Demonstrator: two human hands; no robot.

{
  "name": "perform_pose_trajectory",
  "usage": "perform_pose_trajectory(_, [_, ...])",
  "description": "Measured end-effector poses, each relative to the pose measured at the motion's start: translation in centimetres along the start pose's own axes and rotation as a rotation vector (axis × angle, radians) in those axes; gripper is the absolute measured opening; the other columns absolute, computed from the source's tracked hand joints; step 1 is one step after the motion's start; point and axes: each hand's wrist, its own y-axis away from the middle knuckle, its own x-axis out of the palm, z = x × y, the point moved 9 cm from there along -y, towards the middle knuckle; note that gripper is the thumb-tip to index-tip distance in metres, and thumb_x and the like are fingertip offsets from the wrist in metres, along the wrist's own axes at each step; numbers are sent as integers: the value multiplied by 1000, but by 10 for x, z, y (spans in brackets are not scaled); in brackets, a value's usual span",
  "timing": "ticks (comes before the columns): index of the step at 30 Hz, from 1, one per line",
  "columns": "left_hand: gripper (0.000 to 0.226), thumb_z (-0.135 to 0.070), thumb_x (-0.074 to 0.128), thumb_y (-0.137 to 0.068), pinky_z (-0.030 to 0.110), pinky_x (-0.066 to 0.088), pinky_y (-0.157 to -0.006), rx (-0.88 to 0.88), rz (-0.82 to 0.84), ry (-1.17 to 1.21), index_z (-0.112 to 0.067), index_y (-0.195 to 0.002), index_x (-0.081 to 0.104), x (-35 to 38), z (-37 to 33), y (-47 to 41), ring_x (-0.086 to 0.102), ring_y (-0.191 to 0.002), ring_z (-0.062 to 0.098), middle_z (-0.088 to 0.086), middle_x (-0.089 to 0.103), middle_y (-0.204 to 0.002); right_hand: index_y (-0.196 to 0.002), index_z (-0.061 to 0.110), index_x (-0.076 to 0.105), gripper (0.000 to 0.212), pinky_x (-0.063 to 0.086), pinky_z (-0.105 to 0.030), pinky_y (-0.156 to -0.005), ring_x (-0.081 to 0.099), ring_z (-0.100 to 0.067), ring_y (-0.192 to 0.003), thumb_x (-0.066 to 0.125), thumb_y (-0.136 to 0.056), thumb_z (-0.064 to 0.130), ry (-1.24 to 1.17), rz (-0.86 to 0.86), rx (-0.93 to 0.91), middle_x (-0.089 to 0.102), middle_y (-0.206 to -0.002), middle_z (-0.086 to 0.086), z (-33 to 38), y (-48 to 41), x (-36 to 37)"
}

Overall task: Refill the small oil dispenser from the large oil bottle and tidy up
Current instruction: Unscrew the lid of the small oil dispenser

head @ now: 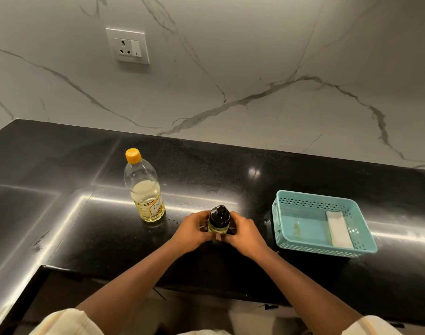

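The small oil dispenser (219,220) stands upright on the black counter (110,233), its black cap on and yellowish oil visible in its glass body. My left hand (191,232) wraps its left side and my right hand (245,232) its right side. The lower part of the dispenser is hidden by my fingers. To the left stands the large oil bottle (145,189), clear plastic with an orange cap screwed on, about half full of pale oil, apart from my hands.
A teal perforated basket (312,201) sits on the counter to the right, holding a folded white cloth (338,228) and showing a yellowish smear on its floor. A wall socket (128,45) is on the marble backsplash. The counter's front edge runs below my wrists.
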Motion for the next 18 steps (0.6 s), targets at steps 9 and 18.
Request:
perform_pose_trajectory(9, [59,-7,86,-87,43,58,-110,68,50,204,-18,-141,67,-28,-55,6,71,-129,18,-1,77,-135,-132,30,68,60,57,-32,-102,69,3,-112,89,-78,47,-129,-64,-103,76,-118,15,47,4,-40])
perform_pose_trajectory(18, [35,-9,82,-90,46,62,-102,326,-117,238,-10,-125,76,-109,-225,-4,79,-113,29,10,83,-119,-137,24,63,61,59,-21,-96,73,-2,-110,86,-83,40,-206,-215,-388,75,-123,5,187,0,-176])
